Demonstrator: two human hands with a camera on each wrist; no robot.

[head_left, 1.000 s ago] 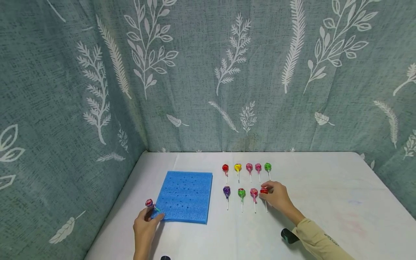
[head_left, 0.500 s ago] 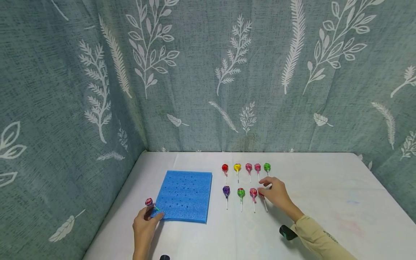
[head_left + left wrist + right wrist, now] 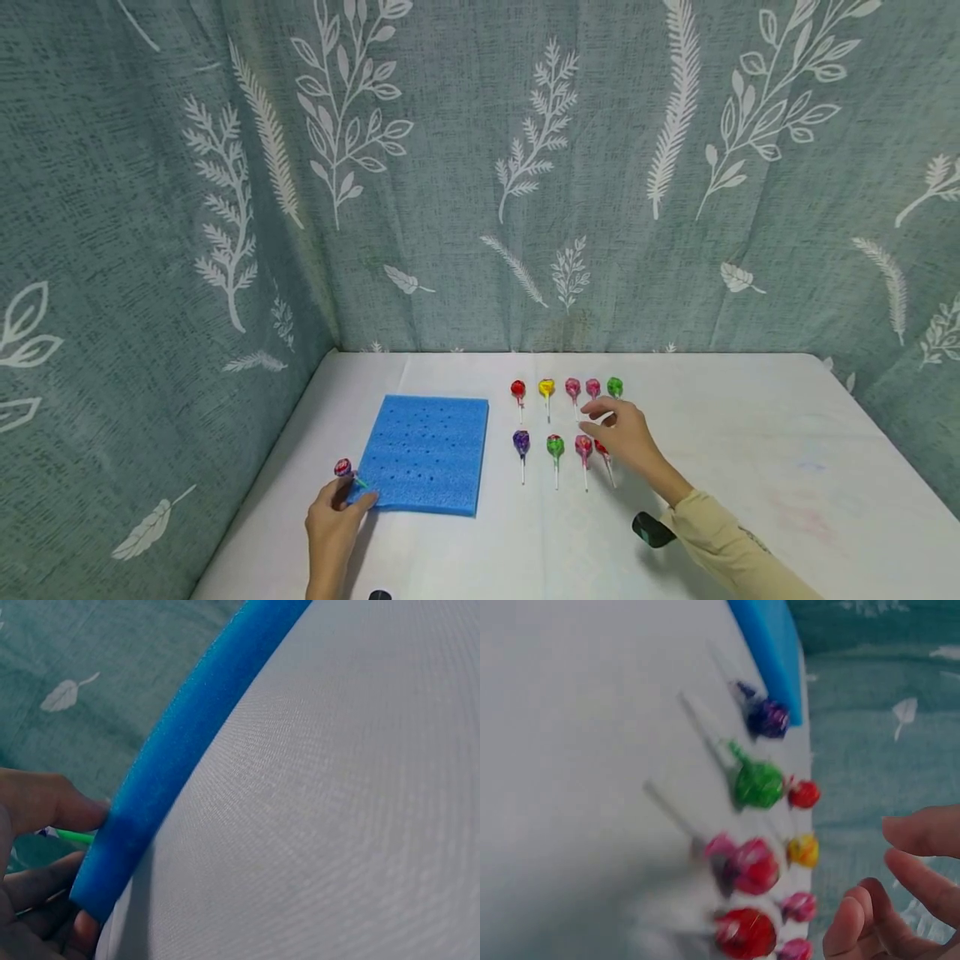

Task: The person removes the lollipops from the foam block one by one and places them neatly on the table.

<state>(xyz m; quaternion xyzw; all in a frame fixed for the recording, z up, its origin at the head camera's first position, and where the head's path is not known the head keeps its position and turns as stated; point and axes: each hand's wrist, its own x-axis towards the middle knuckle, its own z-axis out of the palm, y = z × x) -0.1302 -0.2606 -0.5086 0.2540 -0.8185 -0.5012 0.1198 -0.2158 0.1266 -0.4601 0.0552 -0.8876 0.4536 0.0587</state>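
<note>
At the near left corner of the blue foam block (image 3: 429, 450), my left hand (image 3: 332, 518) grips the foam, thumb on its upper face and a finger at its underside in the left wrist view. A lollipop (image 3: 342, 467) with a red and purple head leans over that corner, its green stick (image 3: 75, 836) beside the thumb. My right hand (image 3: 628, 437) hovers between the two rows of lollipops, thumb and forefinger apart, holding nothing. Just below it lie a red lollipop (image 3: 602, 447) and a pink one (image 3: 583, 446), with a green (image 3: 555, 447) and a purple lollipop (image 3: 521, 443) further left.
The back row has a red (image 3: 517, 388), a yellow (image 3: 546, 387), two pink lollipops and a green one (image 3: 615, 386) on the white table (image 3: 750, 433). Rows of small holes mark the foam. A patterned curtain (image 3: 450, 208) stands behind the table.
My right hand has let go of the red lollipop at the right end of the front row. It has risen and moved left over the rows. The left hand stays on the foam.
</note>
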